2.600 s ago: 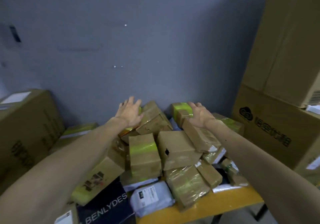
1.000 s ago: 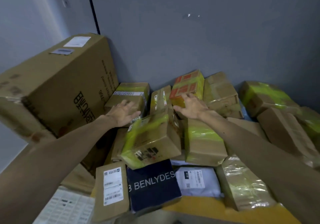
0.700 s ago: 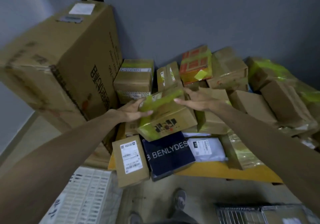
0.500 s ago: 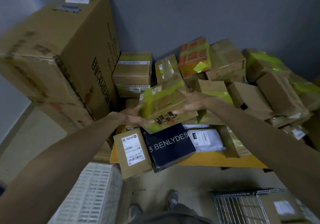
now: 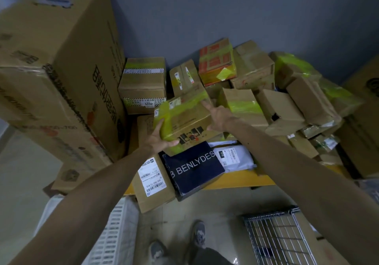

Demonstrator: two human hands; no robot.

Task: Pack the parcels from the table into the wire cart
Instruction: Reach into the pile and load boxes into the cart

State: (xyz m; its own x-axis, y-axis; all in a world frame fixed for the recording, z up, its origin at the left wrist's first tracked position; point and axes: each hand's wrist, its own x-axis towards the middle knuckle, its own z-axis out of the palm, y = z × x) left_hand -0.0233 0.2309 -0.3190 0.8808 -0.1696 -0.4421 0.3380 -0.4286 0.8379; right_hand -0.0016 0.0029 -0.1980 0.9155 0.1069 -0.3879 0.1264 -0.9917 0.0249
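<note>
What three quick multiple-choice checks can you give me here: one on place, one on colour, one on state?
1. Where is the wire cart?
A) on the floor, lower right
B) on the table
C) atop the big carton

2. What colour is the tape on the held box?
A) red
B) yellow-green
C) blue

3. How is that box held?
A) untouched in the pile
B) by the left grip and the right grip together
C) by one grip only

Answers:
1 A: its wire mesh stands on the floor.
2 B: yellow-green bands wrap the cardboard.
3 B: one grip holds each end.
</note>
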